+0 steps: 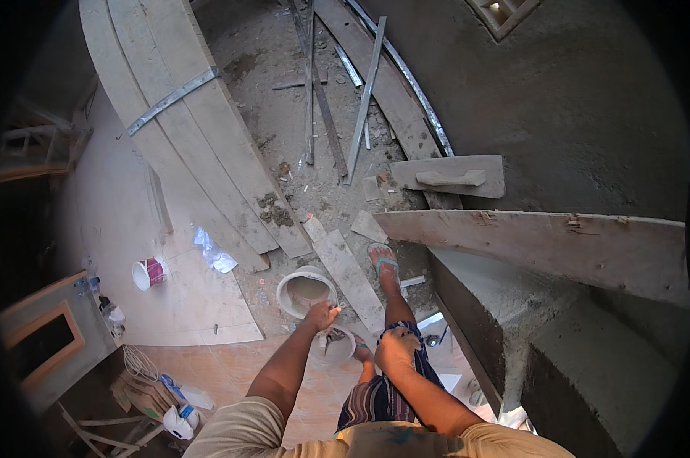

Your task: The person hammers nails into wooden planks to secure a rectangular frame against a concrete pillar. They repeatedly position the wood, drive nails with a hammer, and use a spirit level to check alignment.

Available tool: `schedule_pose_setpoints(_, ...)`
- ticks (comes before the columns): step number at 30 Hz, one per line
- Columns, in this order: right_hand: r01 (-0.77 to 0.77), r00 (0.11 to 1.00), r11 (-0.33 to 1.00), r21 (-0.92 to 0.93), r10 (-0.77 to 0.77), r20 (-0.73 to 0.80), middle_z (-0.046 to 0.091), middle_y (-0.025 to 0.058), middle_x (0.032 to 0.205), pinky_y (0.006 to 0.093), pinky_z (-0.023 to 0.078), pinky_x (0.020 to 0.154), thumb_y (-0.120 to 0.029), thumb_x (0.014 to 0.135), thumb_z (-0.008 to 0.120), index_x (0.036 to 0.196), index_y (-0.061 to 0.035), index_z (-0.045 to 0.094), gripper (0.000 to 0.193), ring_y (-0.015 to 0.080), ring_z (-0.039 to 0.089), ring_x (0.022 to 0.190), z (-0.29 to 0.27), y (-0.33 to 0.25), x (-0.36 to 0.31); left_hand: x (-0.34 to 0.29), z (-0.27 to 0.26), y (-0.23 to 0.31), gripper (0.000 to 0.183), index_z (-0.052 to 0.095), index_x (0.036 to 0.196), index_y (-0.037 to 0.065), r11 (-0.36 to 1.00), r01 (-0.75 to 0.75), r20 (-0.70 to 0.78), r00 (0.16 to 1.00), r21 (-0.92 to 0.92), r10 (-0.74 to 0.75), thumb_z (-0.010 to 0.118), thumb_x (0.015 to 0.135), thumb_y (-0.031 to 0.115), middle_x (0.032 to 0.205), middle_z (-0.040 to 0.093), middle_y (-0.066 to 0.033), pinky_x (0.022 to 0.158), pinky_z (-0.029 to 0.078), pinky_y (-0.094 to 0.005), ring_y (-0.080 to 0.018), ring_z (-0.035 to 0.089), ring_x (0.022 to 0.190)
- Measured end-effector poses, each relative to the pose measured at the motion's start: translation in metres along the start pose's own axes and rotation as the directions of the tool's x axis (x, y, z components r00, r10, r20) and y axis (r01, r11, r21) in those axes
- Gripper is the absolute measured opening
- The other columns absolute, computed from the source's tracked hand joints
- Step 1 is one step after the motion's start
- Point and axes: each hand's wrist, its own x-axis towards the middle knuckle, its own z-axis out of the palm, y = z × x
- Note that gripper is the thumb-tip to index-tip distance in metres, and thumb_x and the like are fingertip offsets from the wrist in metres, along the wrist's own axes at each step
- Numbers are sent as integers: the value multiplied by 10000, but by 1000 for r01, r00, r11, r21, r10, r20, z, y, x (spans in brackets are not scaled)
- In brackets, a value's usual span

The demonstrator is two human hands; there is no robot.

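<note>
My left hand is closed at the lower right rim of a pale bucket that has grey contents. Whether it grips the rim or something small there, I cannot make out. Just below it stands a second bucket with a tool and grey residue inside, partly covered by my forearm. My right hand is curled closed against my raised knee, over the dark striped shorts. What its fingers hold, if anything, is hidden. One sandalled foot is set forward, beside a short plank.
Long boards joined by a metal strip lie at the upper left. A wooden float rests near the grey wall. At the right, a curved board borders concrete steps. A white-and-purple tub lies on the left floor.
</note>
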Motion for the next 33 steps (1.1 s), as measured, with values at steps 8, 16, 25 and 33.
schedule_pose_setpoints(8,19,995,998,-65,-25,-96,597,337,1281,648,553,762,-460,895,636,1252,46,649,621,565,665,950,4,12,20,274,-85,82,535,606,1322,-20,958,-269,-204,937,97,284,649,973,382,1171,709,-257,993,533,-472,-436,676,1107)
schedule_pose_setpoints(16,34,996,996,76,-28,-83,597,288,1183,604,547,708,-457,858,697,1196,39,634,604,495,668,904,-36,31,44,408,-173,185,650,490,1415,-52,990,-130,-347,927,55,141,715,945,336,1282,635,-316,1060,494,-481,-461,608,1217)
schedule_pose_setpoints(25,38,999,987,159,-33,-35,596,233,1073,555,541,647,-454,818,767,1133,31,617,597,417,671,851,-66,51,59,497,-181,174,484,570,1276,-8,983,166,-553,827,73,-98,718,937,303,1243,656,-251,1027,530,-484,-421,633,1215)
schedule_pose_setpoints(33,31,987,989,141,-8,-163,599,216,1026,532,522,606,-481,785,776,1093,39,623,623,391,669,764,-53,43,54,458,-194,238,528,586,1277,-38,983,121,-581,814,139,-18,674,922,342,1220,664,-284,1014,526,-476,-384,662,1209)
